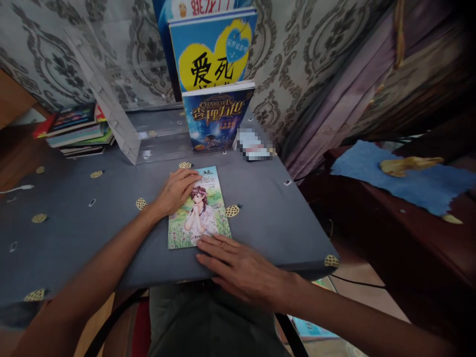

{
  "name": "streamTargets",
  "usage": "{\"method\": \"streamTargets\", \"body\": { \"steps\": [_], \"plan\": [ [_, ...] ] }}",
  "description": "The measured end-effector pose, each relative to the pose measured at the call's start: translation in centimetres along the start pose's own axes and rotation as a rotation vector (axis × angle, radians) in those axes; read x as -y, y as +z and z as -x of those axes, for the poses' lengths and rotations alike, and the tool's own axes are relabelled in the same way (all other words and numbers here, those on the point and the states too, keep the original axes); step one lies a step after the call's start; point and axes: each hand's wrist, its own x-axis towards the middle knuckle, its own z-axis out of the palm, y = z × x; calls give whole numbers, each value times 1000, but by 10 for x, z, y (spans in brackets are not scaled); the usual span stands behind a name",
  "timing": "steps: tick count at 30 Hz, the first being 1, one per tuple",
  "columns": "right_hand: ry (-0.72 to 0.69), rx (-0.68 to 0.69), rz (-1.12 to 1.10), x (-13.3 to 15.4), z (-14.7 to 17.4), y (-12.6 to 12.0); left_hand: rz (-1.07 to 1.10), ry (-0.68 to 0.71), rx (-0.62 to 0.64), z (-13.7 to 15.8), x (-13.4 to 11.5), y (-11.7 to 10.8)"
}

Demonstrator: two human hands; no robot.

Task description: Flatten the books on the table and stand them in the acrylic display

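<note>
A thin paperback book (203,210) lies flat on the grey tablecloth (122,243), its cover showing a drawn girl among flowers. My left hand (177,191) rests over its upper left edge, fingers extended across the cover. Near the lower right corner, my right hand (238,265) lies flat, its fingertips touching the book's bottom edge and the cloth. Neither hand grips anything. Behind the book, a dark blue book (217,121) stands upright in front of a blue and yellow book (213,54).
A clear acrylic stand (126,134) is at the back of the table, left of the upright books. Farther left is a stack of books (80,129). A blurred-out item (255,145) lies at the right. A blue cloth (357,166) covers part of dark furniture beyond the table edge.
</note>
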Motion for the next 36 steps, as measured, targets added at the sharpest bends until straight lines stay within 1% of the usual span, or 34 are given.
{"method": "streamTargets", "body": {
  "steps": [5, 9, 14, 18, 24, 27, 30, 33, 36],
  "plan": [
    [49, -64, -26, -7, 17, -10, 4, -2, 10, 0, -1, -1],
    [40, -140, -52, -17, 12, -17, -9, -2, 10, 1, -1, -2],
    [118, -173, 8, -45, -13, -23, -62, -17, -28, 2, -1, -1],
    [184, -203, 42, -79, -43, -26, -55, -1, -52, 3, -1, -1],
    [310, -265, 48, -125, -82, -34, -38, -14, -44, 2, -5, -2],
    [379, -322, 45, -138, -89, -35, -70, -70, -46, 2, -6, -3],
    [389, -370, 29, -144, -89, -33, -139, -171, -45, 5, -6, -4],
    [373, -376, 45, -145, -87, -30, -206, -278, -46, 8, -4, -5],
    [379, -354, 93, -143, -86, -29, -260, -331, -21, 9, -3, -7]
  ]
}}
